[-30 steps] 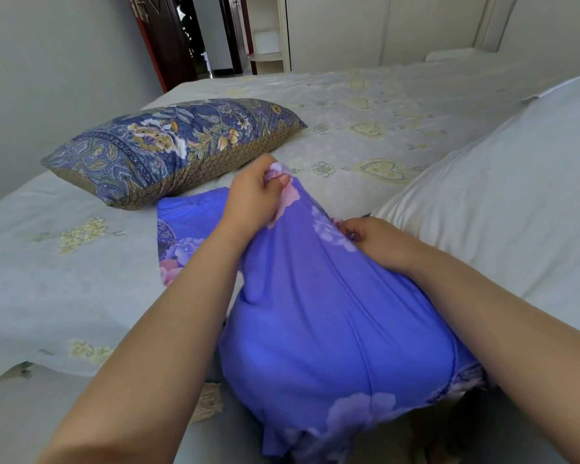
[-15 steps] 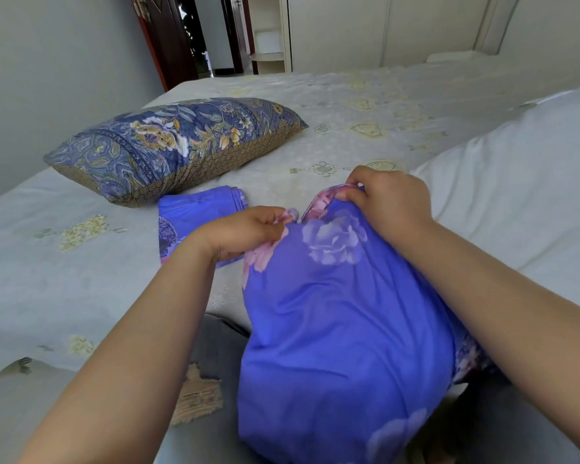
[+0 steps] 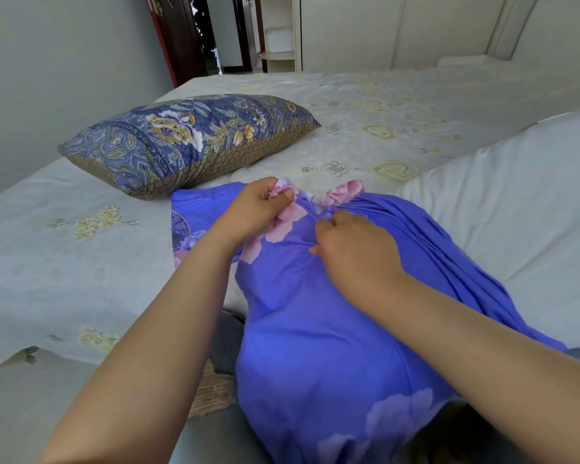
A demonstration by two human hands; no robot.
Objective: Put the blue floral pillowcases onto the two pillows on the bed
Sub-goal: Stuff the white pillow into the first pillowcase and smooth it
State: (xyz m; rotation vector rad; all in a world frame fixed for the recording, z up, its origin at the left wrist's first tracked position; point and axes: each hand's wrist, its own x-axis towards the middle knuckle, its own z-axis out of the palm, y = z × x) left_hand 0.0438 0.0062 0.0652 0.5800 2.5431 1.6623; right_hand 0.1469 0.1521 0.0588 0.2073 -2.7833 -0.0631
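Head view: pillowcase point(image 3: 315, 329) is pinched at its far edge by left hand point(image 3: 255, 209) and right hand point(image 3: 352, 249), long axis running back toward the person.

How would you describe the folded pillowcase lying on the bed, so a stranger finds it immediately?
Start at the patterned pillow on the bed. Just in front of it lies the folded pillowcase, flat and untouched, partly hidden behind the left hand. Unlike the pillowcase both hands grip, it is not stuffed.

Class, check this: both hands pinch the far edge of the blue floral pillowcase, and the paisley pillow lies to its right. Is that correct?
Wrong side. The head view shows the paisley pillow to the left of the blue floral pillowcase. The left hand and right hand do pinch its far edge.
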